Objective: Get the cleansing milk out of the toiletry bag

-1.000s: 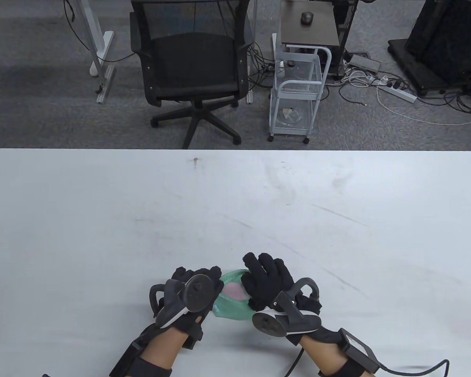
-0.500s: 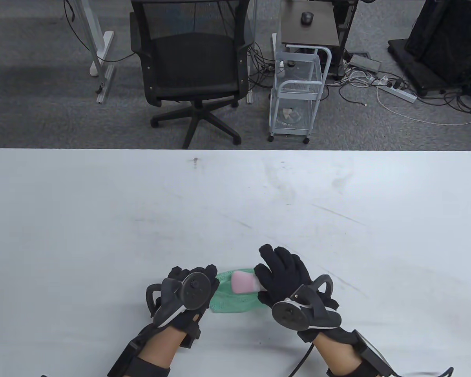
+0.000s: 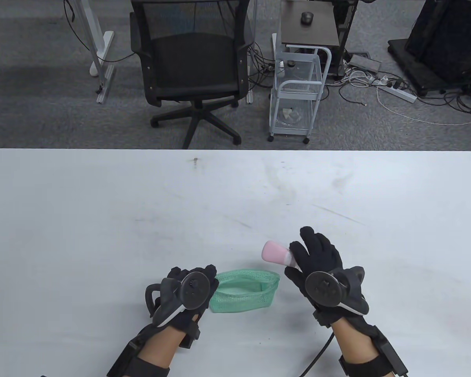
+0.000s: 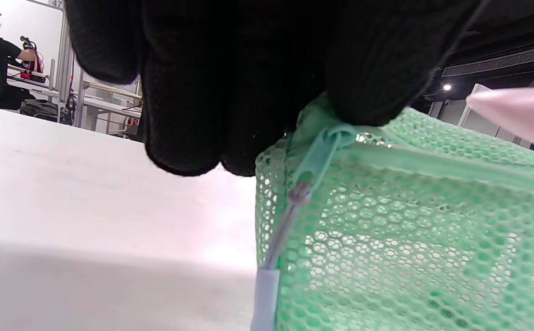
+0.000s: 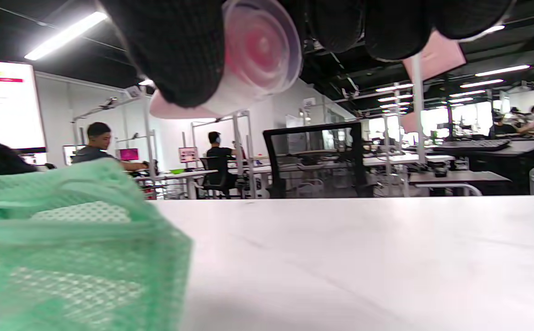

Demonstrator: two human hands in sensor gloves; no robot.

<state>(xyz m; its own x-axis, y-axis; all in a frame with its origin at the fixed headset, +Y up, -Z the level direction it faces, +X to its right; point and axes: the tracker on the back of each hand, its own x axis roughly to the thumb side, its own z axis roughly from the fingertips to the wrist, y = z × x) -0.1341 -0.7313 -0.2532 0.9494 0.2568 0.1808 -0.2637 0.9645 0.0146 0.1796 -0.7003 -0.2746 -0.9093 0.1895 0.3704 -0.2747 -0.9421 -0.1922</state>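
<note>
**Cleansing milk out of the bag, not yet set down**

The cleansing milk (image 3: 274, 252), a pink tube with a clear cap, is clear of the toiletry bag (image 3: 243, 291) and held above the table (image 3: 102, 216), just to the right of the bag and a little farther away. The right hand (image 3: 318, 261) grips it near the cap end, fingers curled around the tube (the right wrist view shows the cap (image 5: 260, 48) between gloved fingers, well above the tabletop). The green mesh bag sits open near the table's near edge, and what remains inside cannot be made out. The left hand (image 3: 190, 288) pinches the bag's left end beside the zipper pull (image 4: 315, 158), fingertips pressed together on the mesh.

In my judgement the extraction itself is done; what seems left is to put the tube down on the table and release the bag.
</note>
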